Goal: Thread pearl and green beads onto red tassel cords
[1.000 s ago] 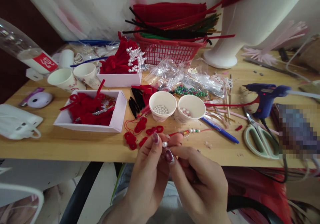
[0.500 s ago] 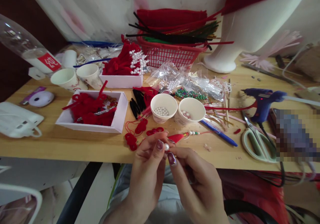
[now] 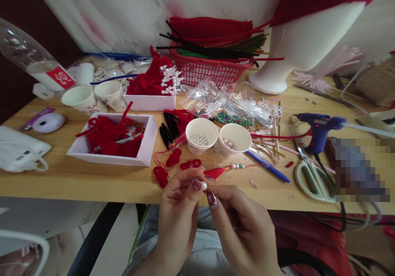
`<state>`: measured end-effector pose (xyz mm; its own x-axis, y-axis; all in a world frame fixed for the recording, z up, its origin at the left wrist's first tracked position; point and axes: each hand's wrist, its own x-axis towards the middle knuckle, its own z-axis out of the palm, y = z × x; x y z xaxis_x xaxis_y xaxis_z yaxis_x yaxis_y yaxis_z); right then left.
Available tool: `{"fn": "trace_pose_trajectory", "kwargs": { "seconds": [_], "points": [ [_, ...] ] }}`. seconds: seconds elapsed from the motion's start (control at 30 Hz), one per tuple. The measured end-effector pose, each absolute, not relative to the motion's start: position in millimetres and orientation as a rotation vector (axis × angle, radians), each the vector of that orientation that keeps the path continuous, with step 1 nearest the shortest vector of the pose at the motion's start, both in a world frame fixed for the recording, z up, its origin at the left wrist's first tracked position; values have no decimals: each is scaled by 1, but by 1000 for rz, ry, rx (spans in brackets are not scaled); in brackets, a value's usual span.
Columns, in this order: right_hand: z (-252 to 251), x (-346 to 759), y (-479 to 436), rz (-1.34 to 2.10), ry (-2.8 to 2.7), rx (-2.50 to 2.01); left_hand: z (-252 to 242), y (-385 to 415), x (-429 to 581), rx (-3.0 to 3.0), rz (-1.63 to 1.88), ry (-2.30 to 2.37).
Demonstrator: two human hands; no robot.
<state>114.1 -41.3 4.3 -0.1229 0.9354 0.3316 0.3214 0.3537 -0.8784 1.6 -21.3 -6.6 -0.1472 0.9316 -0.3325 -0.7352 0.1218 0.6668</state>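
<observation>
Between my fingertips near the table's front edge is a white pearl bead. My left hand pinches it between thumb and finger. My right hand is closed too, its thumb and index finger pressed together beside the bead; what they hold is too small to name. Just beyond lies a red tassel with a beaded string. Red knotted pieces rest left of it. Behind them stand a paper cup with white beads and another with pinkish beads.
White boxes of red fuzzy pieces stand at the left, a red basket at the back. A blue pen, scissors and a glue gun lie right. A bottle leans far left.
The view has shifted slightly, so the table items sit a little lower and those at right further left. Both hands keep nearly the same pose around the bead.
</observation>
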Motion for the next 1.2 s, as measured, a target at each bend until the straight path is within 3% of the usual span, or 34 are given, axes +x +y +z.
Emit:
{"fn": "trace_pose_trajectory", "kwargs": {
  "seconds": [0.43,0.67,0.8,1.03,1.2],
  "points": [
    [24,121,-30,913,-1739,-1135,-19,-24,-19,1224,1624,1051],
    [64,144,-5,503,-2148,-1163,0,-6,-17,1573,1854,1178],
    [56,148,-1,443,-2204,-1160,-4,-4,-14,1376,1817,1295],
    [8,144,-8,610,-2080,-1192,-25,-3,-14,499,1333,1131],
    [24,149,2,454,-2108,-1052,-6,-3,-12,392,1286,1023]
  ]
}}
